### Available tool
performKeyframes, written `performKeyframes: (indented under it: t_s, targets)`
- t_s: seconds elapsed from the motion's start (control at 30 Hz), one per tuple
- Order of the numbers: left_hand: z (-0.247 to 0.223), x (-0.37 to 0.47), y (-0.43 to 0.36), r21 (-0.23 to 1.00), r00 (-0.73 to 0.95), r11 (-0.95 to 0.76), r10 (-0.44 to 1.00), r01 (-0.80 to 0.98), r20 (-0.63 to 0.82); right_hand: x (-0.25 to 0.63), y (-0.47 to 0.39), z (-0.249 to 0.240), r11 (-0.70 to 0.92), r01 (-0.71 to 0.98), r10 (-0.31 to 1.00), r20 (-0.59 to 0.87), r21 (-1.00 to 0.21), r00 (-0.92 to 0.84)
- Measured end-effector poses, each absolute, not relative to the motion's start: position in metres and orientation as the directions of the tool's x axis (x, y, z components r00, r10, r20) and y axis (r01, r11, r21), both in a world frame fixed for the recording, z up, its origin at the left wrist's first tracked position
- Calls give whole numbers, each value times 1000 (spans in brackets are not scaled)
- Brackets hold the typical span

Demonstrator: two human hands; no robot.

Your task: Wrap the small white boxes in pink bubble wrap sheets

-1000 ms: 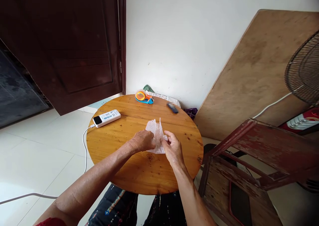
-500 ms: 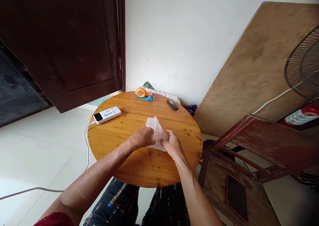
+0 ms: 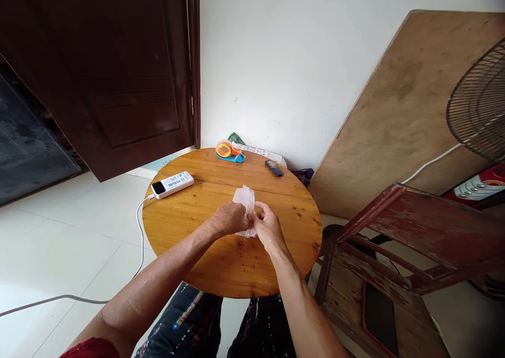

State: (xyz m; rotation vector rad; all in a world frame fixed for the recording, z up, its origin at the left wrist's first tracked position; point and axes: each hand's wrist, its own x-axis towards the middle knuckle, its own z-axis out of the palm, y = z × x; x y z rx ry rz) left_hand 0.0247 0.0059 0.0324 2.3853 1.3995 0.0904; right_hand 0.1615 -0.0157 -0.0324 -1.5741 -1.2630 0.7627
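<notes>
A crumpled sheet of translucent bubble wrap (image 3: pixel 245 196) is between my hands over the round wooden table (image 3: pixel 213 261). My left hand (image 3: pixel 231 218) is closed on its left side, fingers curled in. My right hand (image 3: pixel 268 226) pinches its right edge with thumb and fingers, close beside the left fingertips. Whether anything lies inside the wrap cannot be made out. A white power bank (image 3: pixel 172 185) with a cable lies at the table's left. An orange and blue tape dispenser (image 3: pixel 229 152) stands at the back edge.
A dark, partly blurred object (image 3: pixel 274 168) lies at the table's back right. On the right, a wooden chair (image 3: pixel 426 232) holds a phone (image 3: pixel 379 318). A fan (image 3: pixel 479 100) stands behind it. A dark door (image 3: pixel 98 79) is at the left.
My right hand has moved left, closer to my left hand. The bubble wrap is gathered narrower between them. The view has shifted slightly.
</notes>
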Motion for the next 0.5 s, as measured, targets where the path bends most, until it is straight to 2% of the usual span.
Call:
performKeyframes:
  t_s: [0.2,0.37,0.5]
  targets:
    - [32,21,5,414,514,-424,848,806,-131,160,-22,-19,-49,381,974,39,-923,222]
    - [21,2,9,739,537,-254,826,624,-170,167,-37,-7,-34,285,999,-37,-958,-6]
    - [6,-2,8,856,525,-185,844,483,-114,165,-38,-4,90,425,993,48,-901,-108]
